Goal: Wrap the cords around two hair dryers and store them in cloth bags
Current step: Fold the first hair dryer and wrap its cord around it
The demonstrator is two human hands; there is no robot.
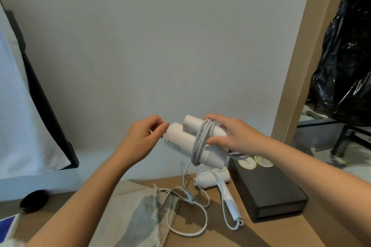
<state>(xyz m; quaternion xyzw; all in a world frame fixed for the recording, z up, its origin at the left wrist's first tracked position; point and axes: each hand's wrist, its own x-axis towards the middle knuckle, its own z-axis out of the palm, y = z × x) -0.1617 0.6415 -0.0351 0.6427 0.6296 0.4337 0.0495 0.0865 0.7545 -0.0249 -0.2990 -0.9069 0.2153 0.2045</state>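
Note:
I hold a folded white hair dryer [180, 136] in the air above the wooden table [281, 232]. My right hand [234, 132] grips its right end, over several grey cord loops [201, 140] wound around the body. My left hand [144, 136] pinches the dryer's left end with thumb and fingertips. The loose rest of its cord [185, 176] hangs down to the table. A second white hair dryer [214, 178] lies on the table with its cord [188, 232] sprawled in loops. A beige cloth bag [136, 216] lies flat at the near left, partly under that cord.
A black box [267, 192] with two round gold labels sits on the table to the right. A small round black object [34, 199] rests at the left edge. A wooden post [305, 46] and black plastic bag [345, 56] stand at right; a grey wall is behind.

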